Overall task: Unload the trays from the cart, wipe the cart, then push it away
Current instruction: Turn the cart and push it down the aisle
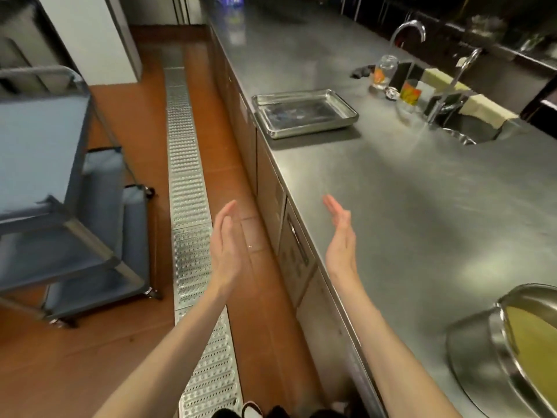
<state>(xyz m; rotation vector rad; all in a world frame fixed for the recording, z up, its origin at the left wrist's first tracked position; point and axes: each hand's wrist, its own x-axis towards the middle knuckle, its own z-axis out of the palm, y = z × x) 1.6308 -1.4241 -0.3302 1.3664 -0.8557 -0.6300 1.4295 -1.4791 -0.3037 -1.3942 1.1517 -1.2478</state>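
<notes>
Left hand [226, 236] fingers [227, 211] are extending straight, holding nothing, palm facing inward, hovering over the floor [120, 342] beside the desk's front edge. Right hand [340, 236] fingers [333, 208] are also lying straight and holding nothing, palm facing the left one, hovering over the desk [422, 221] near its front edge. Hands are well apart. Stacked steel trays [304, 113] are sitting on the desk at the front edge, left of the sink [464, 131]. Grey cart [60, 191] is standing on the floor at far left, apart from the desk, its shelves showing bare. A metal bowl [512, 342] is sitting at the desk's near right corner. A glass jar [384, 70] is standing beside the sink.
</notes>
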